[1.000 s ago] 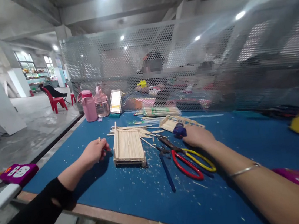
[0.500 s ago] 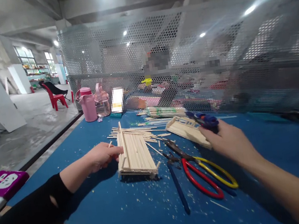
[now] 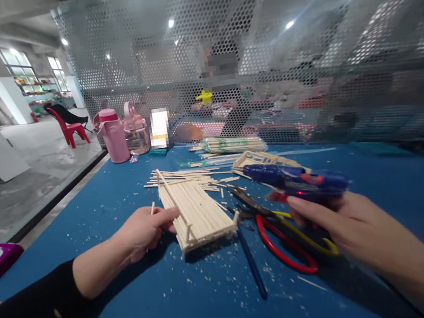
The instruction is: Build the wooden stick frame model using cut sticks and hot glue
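Note:
My left hand (image 3: 149, 229) is closed on the left edge of a small panel of pale wooden sticks (image 3: 199, 208), with a short stick poking up between its fingers. Short posts rise from the panel's near corners, and a long stick lies along its left side. In my right hand (image 3: 332, 215) is a blue glue gun (image 3: 298, 178), held above the table with its nozzle pointing left toward the panel. Under and beside the gun lie red-and-yellow-handled pliers (image 3: 285, 251) and a blue-handled tool (image 3: 253, 264).
Loose sticks (image 3: 182, 174), a bagged stick bundle (image 3: 233, 144) and another stick frame (image 3: 259, 158) lie behind the panel on the blue table (image 3: 146, 307). A pink flask (image 3: 114, 136) and a clear bottle (image 3: 136, 133) stand back left, before a perforated metal screen (image 3: 165, 59).
The glue gun, gripped in my right hand, has been raised and turned, from over the rear frame toward me. The panel has turned slightly in my left hand. The whole view has shifted.

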Motion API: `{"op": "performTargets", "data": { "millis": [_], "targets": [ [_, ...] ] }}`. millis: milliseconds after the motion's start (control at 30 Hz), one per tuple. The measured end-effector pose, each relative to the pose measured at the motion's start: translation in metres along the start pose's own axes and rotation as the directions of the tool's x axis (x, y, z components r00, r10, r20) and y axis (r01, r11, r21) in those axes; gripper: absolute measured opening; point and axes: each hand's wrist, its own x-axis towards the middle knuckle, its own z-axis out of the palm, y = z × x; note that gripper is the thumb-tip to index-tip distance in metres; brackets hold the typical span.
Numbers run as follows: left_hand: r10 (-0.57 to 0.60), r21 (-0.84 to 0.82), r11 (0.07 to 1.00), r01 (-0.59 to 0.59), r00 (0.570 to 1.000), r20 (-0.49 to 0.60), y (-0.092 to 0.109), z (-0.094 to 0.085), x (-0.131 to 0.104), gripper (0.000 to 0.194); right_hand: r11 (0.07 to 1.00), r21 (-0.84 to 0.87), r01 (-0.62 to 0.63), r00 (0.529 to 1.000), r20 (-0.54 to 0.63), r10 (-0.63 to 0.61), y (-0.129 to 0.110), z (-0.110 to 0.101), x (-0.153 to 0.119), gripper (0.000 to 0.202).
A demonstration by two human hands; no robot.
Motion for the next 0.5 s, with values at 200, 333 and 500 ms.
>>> {"op": "performTargets", "data": {
  "millis": [200, 333, 500],
  "targets": [
    [-0.019, 0.087, 0.996, 0.019, 1.0, 0.0, -0.003, -0.004, -0.001, 0.036, 0.992, 0.052, 0.114, 0.993, -0.03, -0.113, -0.007, -0.003, -0.019, 0.034],
    [0.077, 0.363, 0.929, -0.076, 0.997, 0.011, -0.009, -0.007, 0.001, 0.043, 0.985, 0.038, 0.169, 0.985, -0.042, -0.167, -0.008, -0.001, -0.02, 0.039],
    [0.127, 0.473, 0.875, -0.101, 0.992, -0.023, -0.009, -0.012, 0.001, 0.047, 0.986, 0.001, 0.168, 0.986, -0.013, -0.168, 0.004, -0.006, -0.025, 0.032]
  ]
}}
